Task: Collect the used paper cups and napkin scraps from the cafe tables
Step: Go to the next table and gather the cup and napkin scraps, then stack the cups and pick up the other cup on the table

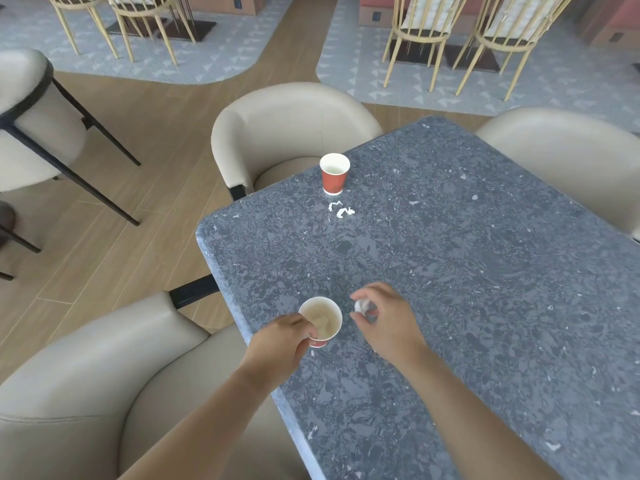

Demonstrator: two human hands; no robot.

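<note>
My left hand [284, 341] grips a red paper cup [325, 323] by its near rim, close to the left edge of the grey stone table [450, 289]. A pale scrap lies inside that cup. Just right of it, my right hand [384, 317] pinches a crumpled white napkin ball [361, 305] between thumb and fingers, a little above the tabletop. A second red paper cup [334, 174] stands upright near the table's far left corner. Small white napkin scraps [341, 210] lie on the table just in front of it.
Beige padded chairs surround the table: one at the near left [104, 375], one behind the far cup [291, 126], one at the far right [568, 157]. Another stands at the far left [31, 133]. Wooden chairs [450, 36] stand on the patterned carpet beyond.
</note>
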